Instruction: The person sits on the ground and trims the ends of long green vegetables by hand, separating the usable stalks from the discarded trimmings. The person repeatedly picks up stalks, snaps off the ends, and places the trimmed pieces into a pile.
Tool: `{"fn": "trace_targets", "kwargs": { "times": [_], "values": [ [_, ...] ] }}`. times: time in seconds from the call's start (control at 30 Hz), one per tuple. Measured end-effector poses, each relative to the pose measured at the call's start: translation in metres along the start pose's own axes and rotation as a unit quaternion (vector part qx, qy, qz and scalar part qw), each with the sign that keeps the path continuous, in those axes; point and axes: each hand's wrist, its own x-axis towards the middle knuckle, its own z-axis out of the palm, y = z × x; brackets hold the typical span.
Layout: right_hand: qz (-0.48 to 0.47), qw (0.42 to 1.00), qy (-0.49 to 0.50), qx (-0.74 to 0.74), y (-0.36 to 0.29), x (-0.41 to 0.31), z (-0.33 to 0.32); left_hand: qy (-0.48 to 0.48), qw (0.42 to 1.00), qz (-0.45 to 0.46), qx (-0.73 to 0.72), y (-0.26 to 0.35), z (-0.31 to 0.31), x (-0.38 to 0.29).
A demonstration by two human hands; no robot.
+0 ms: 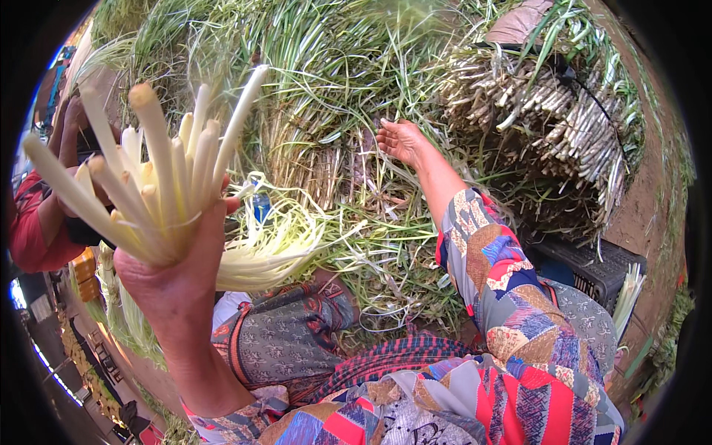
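My left hand point(172, 289) is raised at the left, closed around a bunch of pale leek-like stalks point(167, 183). Their cut white ends fan upward, and yellow-white leaves point(272, 250) trail out behind the hand to the right. My right hand point(401, 143) reaches forward over a heap of green leafy stalks point(311, 105). Its fingers are loosely curled, with no stalk plainly in them. Loose leaf trimmings point(389, 261) lie on the ground below, between my knees and the heap.
A large stack of stalks point(584, 128) with whitish ends, crossed by a dark strap, stands at the right. Below it are a black plastic crate point(589, 267) and a smaller bundle point(628, 300). Another person in a red sleeve point(41, 222) sits close at the left. A blue-labelled bottle point(260, 206) stands behind the trailing leaves.
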Motion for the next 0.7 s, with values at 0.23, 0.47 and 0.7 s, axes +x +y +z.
{"fn": "trace_targets", "kwargs": {
  "times": [0.23,0.47,0.7],
  "values": [
    [-0.135,0.966,-0.007,-0.219,0.003,-0.006,0.006,-0.036,0.995,-0.091,-0.021,0.004,-0.002,0.001],
    [-0.278,0.954,0.022,-0.106,-0.012,-0.082,-0.004,-0.084,0.989,-0.097,-0.073,0.010,-0.004,-0.006],
    [-0.378,0.908,0.005,-0.181,-0.026,-0.154,0.009,-0.103,0.994,0.022,-0.042,0.009,0.002,-0.006]
  ]
}}
